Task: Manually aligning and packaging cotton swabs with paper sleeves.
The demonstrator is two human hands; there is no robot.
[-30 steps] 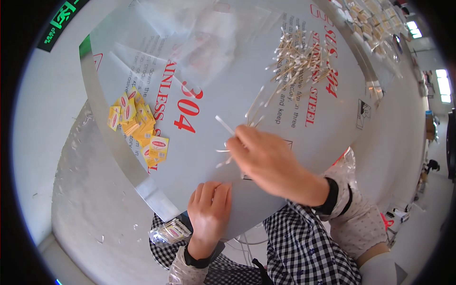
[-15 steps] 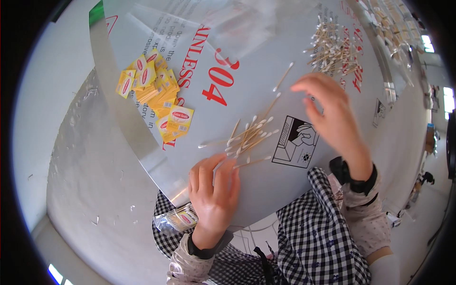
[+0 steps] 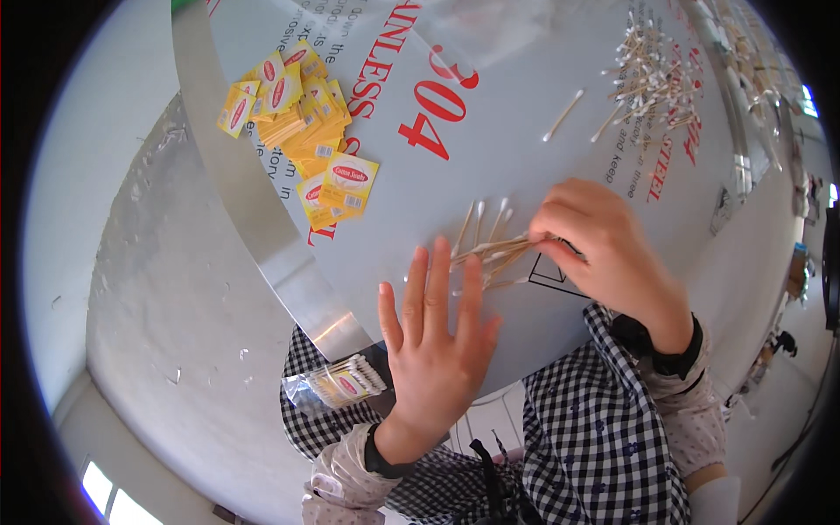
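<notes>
A small bunch of cotton swabs (image 3: pixel 503 248) lies on the table (image 3: pixel 516 171) in front of the person, between the two hands, and serves here as the landmark. Right hand (image 3: pixel 604 249): at the right end of the bunch, thumb and fingertips together, clamped on the ends of several swabs; a fingertip pinch suits sticks this thin, and it leaves most of their length free. Left hand (image 3: pixel 437 350): on the near, left side of the bunch, palm down, fingers straight and spread apart, gripping nothing — probably so placed as a low fence against light sticks that would roll or fan out. Whether its fingertips press on the swabs or only hover over them cannot be told from above.

The sticks of the bunch point several ways, a few tips fanning out on its far side. Beyond the bunch and to its right lies a larger heap of swabs (image 3: pixel 649 83), with a stray swab (image 3: pixel 564 115) apart on the bunch's side of the heap. Beyond the bunch and to its left, yellow cards (image 3: pixel 302 131) overlap in a loose pile, well apart from the sticks — perhaps to keep the two sorts unmixed. Nearer than the bunch and to its left, a clear bag of swabs (image 3: pixel 337 385) sits beside the left wrist, seemingly on the checked apron (image 3: pixel 569 420).
</notes>
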